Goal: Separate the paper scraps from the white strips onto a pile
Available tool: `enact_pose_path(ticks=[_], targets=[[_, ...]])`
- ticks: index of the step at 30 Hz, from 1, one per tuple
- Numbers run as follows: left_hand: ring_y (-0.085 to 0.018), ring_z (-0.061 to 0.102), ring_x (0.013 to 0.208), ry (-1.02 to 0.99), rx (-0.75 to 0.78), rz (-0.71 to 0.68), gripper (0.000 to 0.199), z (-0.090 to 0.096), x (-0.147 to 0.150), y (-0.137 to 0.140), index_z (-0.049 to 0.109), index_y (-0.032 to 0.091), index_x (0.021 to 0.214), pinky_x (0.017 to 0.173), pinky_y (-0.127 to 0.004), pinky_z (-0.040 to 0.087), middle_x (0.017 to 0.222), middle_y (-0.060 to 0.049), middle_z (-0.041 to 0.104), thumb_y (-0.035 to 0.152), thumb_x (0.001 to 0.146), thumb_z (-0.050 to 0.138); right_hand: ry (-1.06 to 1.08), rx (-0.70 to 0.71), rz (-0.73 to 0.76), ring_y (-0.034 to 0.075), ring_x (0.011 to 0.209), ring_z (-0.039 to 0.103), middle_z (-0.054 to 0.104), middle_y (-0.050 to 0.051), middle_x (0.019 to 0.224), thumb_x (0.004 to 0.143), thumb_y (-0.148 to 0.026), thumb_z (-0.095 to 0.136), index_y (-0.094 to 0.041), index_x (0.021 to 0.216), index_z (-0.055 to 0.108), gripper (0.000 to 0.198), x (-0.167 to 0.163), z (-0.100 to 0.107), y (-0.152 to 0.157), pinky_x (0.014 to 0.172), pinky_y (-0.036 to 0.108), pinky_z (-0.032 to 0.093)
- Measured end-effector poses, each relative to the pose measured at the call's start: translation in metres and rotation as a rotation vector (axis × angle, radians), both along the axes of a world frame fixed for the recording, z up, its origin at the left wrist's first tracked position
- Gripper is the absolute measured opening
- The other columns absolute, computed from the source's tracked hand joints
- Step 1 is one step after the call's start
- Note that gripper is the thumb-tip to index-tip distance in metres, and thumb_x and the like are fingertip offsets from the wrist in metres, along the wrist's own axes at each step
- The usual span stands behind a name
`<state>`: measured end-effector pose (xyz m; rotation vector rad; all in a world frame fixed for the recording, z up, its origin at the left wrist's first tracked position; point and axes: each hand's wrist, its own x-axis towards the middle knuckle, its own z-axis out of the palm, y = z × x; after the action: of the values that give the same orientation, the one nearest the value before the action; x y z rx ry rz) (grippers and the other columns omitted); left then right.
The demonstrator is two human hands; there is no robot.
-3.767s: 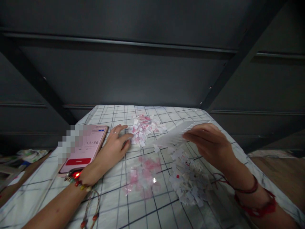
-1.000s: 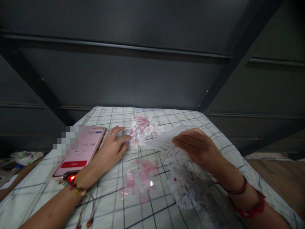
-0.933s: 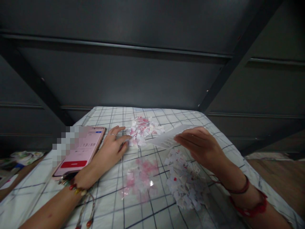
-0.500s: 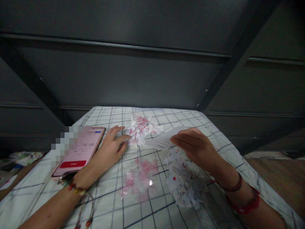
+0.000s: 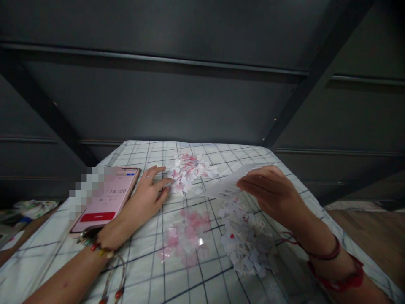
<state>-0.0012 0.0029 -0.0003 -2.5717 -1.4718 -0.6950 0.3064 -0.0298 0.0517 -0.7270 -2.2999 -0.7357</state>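
Shifted rightward, the right hand (image 5: 274, 195) pinches a white sheet (image 5: 222, 187); the left hand (image 5: 148, 194), loosely spread, seemingly guards scraps (image 5: 187, 172) beside its fingertips.

The desk (image 5: 240, 152) wears a white cloth (image 5: 142, 270) with dark grid lines. Directly on it lie a heap of pink-and-white scraps (image 5: 190, 169) toward the far edge, a loose spread of translucent pink pieces (image 5: 190, 236) nearer, a pile of mostly white scraps (image 5: 247, 245) to the right, and a phone (image 5: 104, 202) on the left, screen up.
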Motion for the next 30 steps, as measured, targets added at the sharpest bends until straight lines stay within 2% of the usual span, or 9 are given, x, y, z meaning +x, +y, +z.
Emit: enact_pose_path(ticks=[14, 20, 24, 30], targets=[[-0.031, 0.042, 0.123, 0.015, 0.047, -0.022, 0.035, -0.0035, -0.0016, 0.0015, 0.066, 0.017, 0.105, 0.102, -0.052, 0.040, 0.128, -0.014, 0.046, 0.029, 0.092, 0.036, 0.044, -0.022, -0.038, 0.014, 0.071, 0.057, 0.067, 0.001, 0.075, 0.080, 0.005, 0.040, -0.020, 0.089, 0.059, 0.033, 0.0065, 0.0005, -0.0017, 0.065, 0.030, 0.042], [-0.031, 0.042, 0.123, 0.015, 0.058, -0.036, 0.035, -0.0032, -0.0018, 0.0013, 0.066, 0.016, 0.105, 0.101, -0.052, 0.040, 0.128, -0.016, 0.045, 0.028, 0.092, 0.036, 0.039, -0.059, 0.034, 0.013, 0.075, 0.058, 0.068, 0.000, 0.076, 0.082, 0.003, 0.041, -0.019, 0.090, 0.059, 0.030, 0.0036, -0.0007, -0.0022, 0.068, 0.029, 0.044], [-0.031, 0.042, 0.123, 0.020, 0.054, -0.036, 0.035, -0.0024, -0.0016, 0.0006, 0.066, 0.016, 0.106, 0.101, -0.052, 0.040, 0.127, -0.015, 0.046, 0.028, 0.092, 0.036, 0.035, -0.025, 0.001, 0.014, 0.073, 0.058, 0.068, 0.002, 0.076, 0.080, 0.005, 0.041, -0.017, 0.090, 0.059, 0.031, 0.0019, -0.0011, -0.0023, 0.065, 0.029, 0.044], [-0.032, 0.042, 0.123, 0.013, 0.024, -0.011, 0.035, -0.0014, -0.0012, 0.0006, 0.066, 0.017, 0.106, 0.101, -0.054, 0.040, 0.129, -0.015, 0.047, 0.029, 0.092, 0.036, 0.008, -0.062, 0.053, 0.014, 0.075, 0.060, 0.069, 0.001, 0.075, 0.083, 0.001, 0.041, -0.018, 0.087, 0.063, 0.028, -0.0017, -0.0012, -0.0035, 0.068, 0.028, 0.047]])
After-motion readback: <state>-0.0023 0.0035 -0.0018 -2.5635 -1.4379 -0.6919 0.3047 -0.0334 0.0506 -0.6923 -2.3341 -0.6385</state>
